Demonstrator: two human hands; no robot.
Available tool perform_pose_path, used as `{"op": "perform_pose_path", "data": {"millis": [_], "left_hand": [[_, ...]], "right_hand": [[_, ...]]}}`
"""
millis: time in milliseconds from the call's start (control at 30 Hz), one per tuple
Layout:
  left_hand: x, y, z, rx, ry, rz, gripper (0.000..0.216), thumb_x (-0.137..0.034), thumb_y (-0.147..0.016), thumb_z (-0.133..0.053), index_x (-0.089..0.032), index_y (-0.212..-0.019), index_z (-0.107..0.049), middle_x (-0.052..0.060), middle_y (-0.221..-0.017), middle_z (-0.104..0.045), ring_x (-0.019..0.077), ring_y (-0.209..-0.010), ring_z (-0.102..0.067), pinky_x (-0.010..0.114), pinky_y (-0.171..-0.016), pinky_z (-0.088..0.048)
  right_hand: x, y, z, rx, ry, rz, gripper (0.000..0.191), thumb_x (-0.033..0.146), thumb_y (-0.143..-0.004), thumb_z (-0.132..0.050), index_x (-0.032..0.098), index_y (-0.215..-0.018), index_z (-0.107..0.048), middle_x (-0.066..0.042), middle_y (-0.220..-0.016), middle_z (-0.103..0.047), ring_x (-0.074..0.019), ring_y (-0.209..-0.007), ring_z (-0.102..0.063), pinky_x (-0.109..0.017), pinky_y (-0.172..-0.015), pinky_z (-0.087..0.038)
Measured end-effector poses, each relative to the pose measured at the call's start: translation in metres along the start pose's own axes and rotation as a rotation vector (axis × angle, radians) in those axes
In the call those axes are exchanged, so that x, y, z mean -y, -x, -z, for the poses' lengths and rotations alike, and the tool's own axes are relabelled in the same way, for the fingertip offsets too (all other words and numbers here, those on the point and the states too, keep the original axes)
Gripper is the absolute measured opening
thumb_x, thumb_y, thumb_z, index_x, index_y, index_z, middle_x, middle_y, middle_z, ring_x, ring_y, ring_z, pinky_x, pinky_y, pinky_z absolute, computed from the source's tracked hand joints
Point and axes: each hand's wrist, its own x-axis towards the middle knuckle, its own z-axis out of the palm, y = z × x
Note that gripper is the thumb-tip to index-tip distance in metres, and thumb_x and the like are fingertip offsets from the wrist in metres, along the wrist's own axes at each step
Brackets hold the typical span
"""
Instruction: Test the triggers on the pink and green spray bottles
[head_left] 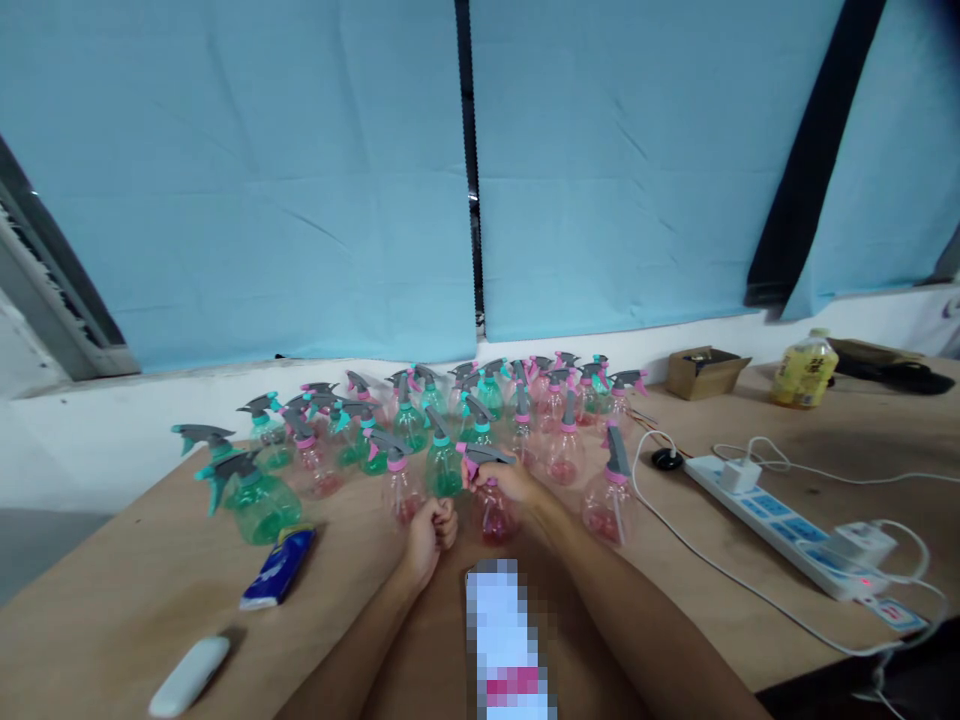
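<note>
My right hand (504, 478) is closed around the grey and pink trigger head of a spray bottle (496, 520). This bottle has a clear pink body and stands upright on the wooden table. My left hand (435, 530) makes a fist just left of it, and nothing shows between the fingers. Right behind the fist is another pink spray bottle (403, 492). Between these two bottles, a little farther back, stands a green spray bottle (444, 465). A phone (506, 640) with a blurred-out screen lies between my forearms.
Several more pink and green spray bottles (564, 455) crowd the table towards the wall. A blue packet (279, 570) and a white oval case (190, 677) lie at left. At right are a power strip (780, 530) with cables, a cardboard box (705, 375) and a yellow-labelled bottle (804, 372).
</note>
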Motion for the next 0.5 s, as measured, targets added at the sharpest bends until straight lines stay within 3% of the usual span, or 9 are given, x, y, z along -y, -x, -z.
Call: {"op": "perform_pose_path", "data": {"millis": [167, 333, 500], "left_hand": [[0.002, 0.000, -0.001, -0.043, -0.029, -0.032, 0.027, -0.031, -0.064, -0.053, -0.023, -0.053, -0.030, -0.012, -0.046, -0.018, 0.0048, -0.039, -0.010, 0.021, -0.039, -0.010], [0.003, 0.001, -0.006, -0.130, -0.072, -0.106, 0.020, -0.034, -0.076, -0.056, -0.019, -0.067, -0.048, -0.010, -0.050, -0.035, 0.0045, -0.039, -0.025, 0.018, -0.041, -0.015], [0.002, 0.002, -0.007, -0.148, -0.111, -0.120, 0.021, -0.038, -0.078, -0.060, -0.018, -0.075, -0.055, -0.009, -0.052, -0.043, 0.0051, -0.040, -0.035, 0.018, -0.042, -0.022]], "right_hand": [[-0.005, 0.002, 0.003, -0.030, 0.047, -0.045, 0.017, 0.022, -0.060, -0.054, 0.019, -0.067, -0.069, 0.000, -0.062, -0.062, -0.0123, -0.058, -0.050, -0.025, -0.057, -0.035], [-0.024, 0.004, 0.011, -0.104, 0.098, -0.157, 0.014, 0.031, -0.068, -0.064, 0.018, -0.068, -0.069, -0.001, -0.067, -0.065, -0.0133, -0.063, -0.055, -0.026, -0.062, -0.040], [-0.030, 0.006, 0.013, -0.096, 0.107, -0.079, 0.029, 0.045, -0.076, -0.069, 0.017, -0.080, -0.073, -0.002, -0.074, -0.067, -0.0141, -0.071, -0.059, -0.027, -0.067, -0.045]]}}
